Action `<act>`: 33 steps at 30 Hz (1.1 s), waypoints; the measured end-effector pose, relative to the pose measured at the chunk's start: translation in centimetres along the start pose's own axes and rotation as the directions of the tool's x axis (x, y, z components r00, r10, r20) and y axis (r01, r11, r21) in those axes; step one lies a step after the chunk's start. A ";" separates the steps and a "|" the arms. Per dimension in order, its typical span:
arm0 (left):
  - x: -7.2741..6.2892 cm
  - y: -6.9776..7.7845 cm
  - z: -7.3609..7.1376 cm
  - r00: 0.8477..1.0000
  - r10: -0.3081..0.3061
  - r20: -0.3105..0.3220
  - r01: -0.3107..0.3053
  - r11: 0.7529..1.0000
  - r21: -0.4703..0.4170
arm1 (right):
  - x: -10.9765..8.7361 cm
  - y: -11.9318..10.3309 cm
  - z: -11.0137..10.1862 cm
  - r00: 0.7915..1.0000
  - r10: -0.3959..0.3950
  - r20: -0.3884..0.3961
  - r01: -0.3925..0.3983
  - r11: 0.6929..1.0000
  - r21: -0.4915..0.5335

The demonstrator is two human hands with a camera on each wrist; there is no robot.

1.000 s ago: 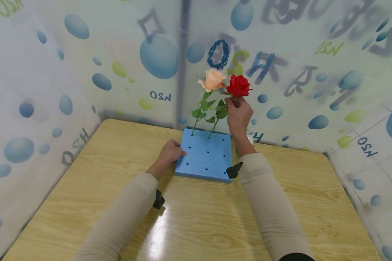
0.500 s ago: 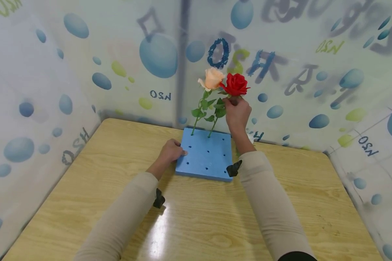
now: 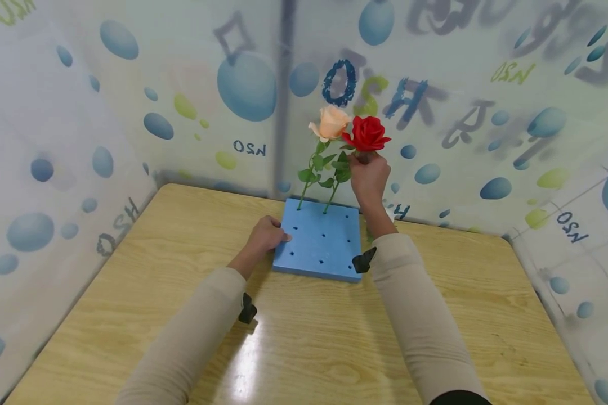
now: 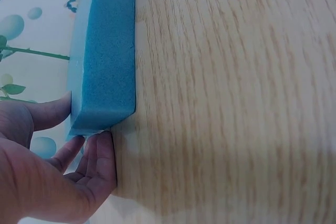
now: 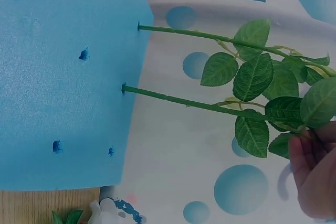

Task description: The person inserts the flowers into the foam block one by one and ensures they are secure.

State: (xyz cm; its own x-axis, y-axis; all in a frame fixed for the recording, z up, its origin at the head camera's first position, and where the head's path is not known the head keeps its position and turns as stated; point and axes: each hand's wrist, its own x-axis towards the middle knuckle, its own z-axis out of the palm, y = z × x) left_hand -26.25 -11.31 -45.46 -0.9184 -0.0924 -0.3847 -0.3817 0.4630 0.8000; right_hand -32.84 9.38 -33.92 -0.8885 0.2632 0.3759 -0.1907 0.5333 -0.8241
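A blue foam board (image 3: 316,242) with a grid of small holes lies on the table. My left hand (image 3: 267,234) grips its left edge, the thumb on the top face and the fingers against the side, as the left wrist view shows. Two roses stand in holes along the far edge, leaning a little right: a peach rose (image 3: 331,123) on the left and a red rose (image 3: 369,134) beside it. My right hand (image 3: 370,179) pinches the red rose's stem (image 5: 194,103) just under the bloom. Its fingertips are partly hidden by leaves (image 5: 286,111).
A white flower (image 5: 105,212) with green leaves lies right of the board, mostly behind my right forearm in the head view. The wooden table (image 3: 304,337) meets a patterned wall (image 3: 197,152) close behind the board.
The red rose's bloom and my right hand have shifted slightly left, the bloom then swaying back a little. My left hand and the board have stayed in place.
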 end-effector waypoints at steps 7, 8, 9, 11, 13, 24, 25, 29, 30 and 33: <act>-0.1 0.0 0.2 1.000 0.002 -0.002 -0.002 1.000 -0.008 | -0.1 -0.1 -0.4 1.000 0.025 -0.001 -0.025 1.000 -0.008; -0.1 0.0 0.2 1.000 0.001 -0.002 -0.001 1.000 -0.010 | 0.0 -0.1 -0.4 1.000 0.019 0.001 -0.019 1.000 -0.015; 0.0 0.0 0.2 1.000 0.000 -0.003 -0.001 1.000 -0.010 | 0.0 -0.1 -0.4 1.000 0.008 0.004 -0.008 1.000 -0.023; 0.0 0.0 0.3 1.000 -0.002 -0.002 0.002 1.000 -0.012 | 0.0 0.0 -0.4 1.000 -0.014 0.006 0.014 0.999 -0.037; 0.1 0.0 0.3 1.000 -0.005 -0.001 0.005 1.000 -0.013 | 0.1 0.1 -0.4 0.999 -0.041 0.010 0.042 0.998 -0.056; 0.0 -0.1 0.1 1.000 -0.008 -0.005 0.008 1.000 -0.005 | -0.2 0.3 -0.7 0.999 -0.045 0.016 0.046 0.999 -0.028; 0.0 -0.1 0.1 1.000 -0.008 -0.005 0.008 1.000 -0.004 | -0.2 0.4 -0.7 0.999 -0.036 0.015 0.036 0.999 -0.021; -0.1 0.0 0.0 1.000 -0.012 -0.005 0.012 1.000 0.004 | -0.3 0.7 -0.9 1.000 -0.011 -0.003 0.011 1.000 -0.007; -0.1 0.0 0.0 1.000 -0.013 -0.005 0.013 1.000 0.006 | -0.3 0.8 -1.0 1.000 -0.010 -0.008 0.010 1.000 -0.002; -0.2 0.1 0.0 1.000 -0.012 -0.005 0.012 1.000 0.012 | -0.3 1.0 -1.1 1.000 -0.003 -0.021 0.003 1.000 0.018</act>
State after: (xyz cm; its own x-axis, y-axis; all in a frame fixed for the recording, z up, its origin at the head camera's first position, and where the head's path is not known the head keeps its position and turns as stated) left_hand -26.13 -11.24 -45.36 -0.9142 -0.1022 -0.3922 -0.3915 0.4728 0.7894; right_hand -32.26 10.76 -34.43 -0.8788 0.2788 0.3873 -0.2012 0.5194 -0.8305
